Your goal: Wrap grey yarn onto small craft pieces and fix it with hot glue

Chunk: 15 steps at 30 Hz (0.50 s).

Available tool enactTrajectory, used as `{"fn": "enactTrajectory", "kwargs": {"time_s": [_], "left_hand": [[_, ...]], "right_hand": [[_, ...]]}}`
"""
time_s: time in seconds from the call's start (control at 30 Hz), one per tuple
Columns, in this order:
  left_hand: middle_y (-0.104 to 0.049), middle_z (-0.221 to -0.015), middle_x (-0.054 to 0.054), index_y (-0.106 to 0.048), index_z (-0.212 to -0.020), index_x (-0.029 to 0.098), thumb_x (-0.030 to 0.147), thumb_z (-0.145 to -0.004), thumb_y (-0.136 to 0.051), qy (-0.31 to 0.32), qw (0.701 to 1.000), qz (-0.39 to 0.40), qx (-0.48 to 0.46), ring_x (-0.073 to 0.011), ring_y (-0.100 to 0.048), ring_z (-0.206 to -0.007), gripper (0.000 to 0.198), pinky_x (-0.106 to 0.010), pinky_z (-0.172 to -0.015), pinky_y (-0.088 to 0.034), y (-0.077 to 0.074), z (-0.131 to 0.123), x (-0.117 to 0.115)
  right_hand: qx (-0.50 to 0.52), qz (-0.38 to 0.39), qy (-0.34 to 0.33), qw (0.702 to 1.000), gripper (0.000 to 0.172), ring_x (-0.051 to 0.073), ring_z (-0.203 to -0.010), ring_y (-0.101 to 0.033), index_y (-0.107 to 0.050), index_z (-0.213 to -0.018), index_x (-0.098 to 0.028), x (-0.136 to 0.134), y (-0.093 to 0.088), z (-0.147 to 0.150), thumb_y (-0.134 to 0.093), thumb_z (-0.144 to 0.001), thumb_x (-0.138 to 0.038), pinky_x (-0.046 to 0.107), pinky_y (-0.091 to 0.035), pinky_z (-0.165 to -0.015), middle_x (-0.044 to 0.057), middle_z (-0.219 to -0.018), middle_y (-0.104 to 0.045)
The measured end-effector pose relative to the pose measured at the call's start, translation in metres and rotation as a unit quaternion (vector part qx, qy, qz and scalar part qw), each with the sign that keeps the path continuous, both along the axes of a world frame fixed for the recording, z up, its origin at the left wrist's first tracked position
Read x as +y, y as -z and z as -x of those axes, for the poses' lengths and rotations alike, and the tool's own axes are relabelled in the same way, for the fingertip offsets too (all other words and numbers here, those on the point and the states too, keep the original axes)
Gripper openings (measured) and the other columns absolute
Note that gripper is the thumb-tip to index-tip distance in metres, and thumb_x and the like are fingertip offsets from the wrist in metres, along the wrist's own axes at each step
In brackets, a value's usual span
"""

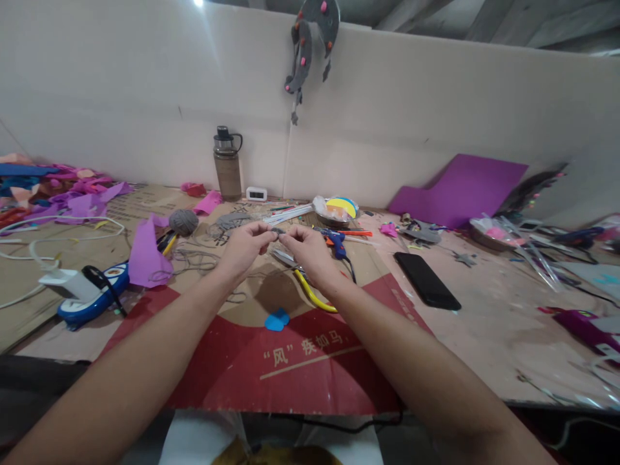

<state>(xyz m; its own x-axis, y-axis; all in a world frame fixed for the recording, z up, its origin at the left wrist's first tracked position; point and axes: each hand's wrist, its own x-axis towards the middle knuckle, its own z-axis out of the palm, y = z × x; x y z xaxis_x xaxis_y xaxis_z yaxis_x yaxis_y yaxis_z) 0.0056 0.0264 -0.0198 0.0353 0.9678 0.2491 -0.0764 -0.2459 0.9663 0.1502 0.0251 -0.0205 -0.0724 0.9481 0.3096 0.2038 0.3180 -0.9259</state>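
Observation:
Both my arms reach out over the cardboard-covered table [300, 361]. My left hand [245, 248] and my right hand [307, 248] meet fingertip to fingertip and pinch a small grey piece [278, 231] between them, above the table. Below the hands lie yellow-handled pliers [312, 294] and a small blue felt scrap [277, 320]. A grey ball of yarn [183, 221] with loose grey thread sits to the left of my left hand. A blue glue gun [336, 242] lies just right of my right hand.
A black phone [426, 279] lies to the right. A water bottle [227, 165] and a small white clock [256, 193] stand at the back wall. Purple felt scraps [145, 255], a purple sheet [455, 190], a white charger [68, 284] and craft clutter cover the sides.

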Motion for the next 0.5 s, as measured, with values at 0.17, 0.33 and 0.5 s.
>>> {"fn": "enactTrajectory", "kwargs": {"time_s": [0.17, 0.33, 0.5], "left_hand": [[-0.047, -0.054, 0.005, -0.059, -0.064, 0.016, 0.022, -0.067, -0.070, 0.029, 0.999, 0.019, -0.031, -0.0067, -0.038, -0.048, 0.013, -0.024, -0.049, -0.026, -0.003, -0.001, -0.002], [-0.048, -0.052, 0.004, -0.057, -0.061, 0.016, 0.021, -0.064, -0.071, 0.056, 0.996, 0.047, -0.055, -0.0062, -0.039, -0.048, 0.015, -0.022, -0.050, -0.028, -0.007, -0.003, -0.004], [-0.050, -0.052, 0.003, -0.059, -0.061, 0.015, 0.022, -0.062, -0.071, 0.078, 0.992, 0.080, -0.056, -0.0066, -0.042, -0.049, 0.014, -0.021, -0.051, -0.032, -0.011, -0.004, -0.006]], "right_hand": [[0.021, 0.011, 0.003, 1.000, 0.022, 0.010, -0.054, -0.039, -0.052, -0.061, -0.020, 0.003, 0.001, 0.000, -0.062, -0.071, -0.036, 0.024, -0.032, -0.055, -0.006, -0.056, -0.046], [0.046, 0.017, -0.003, 0.999, 0.017, 0.009, -0.056, -0.044, -0.058, -0.075, -0.019, 0.004, 0.001, 0.000, -0.063, -0.069, -0.033, 0.023, -0.033, -0.055, -0.004, -0.064, -0.055], [0.046, 0.009, -0.016, 0.999, 0.011, 0.008, -0.057, -0.043, -0.056, -0.067, -0.017, 0.005, -0.001, -0.001, -0.060, -0.068, -0.028, 0.023, -0.033, -0.056, -0.005, -0.062, -0.053]]}}
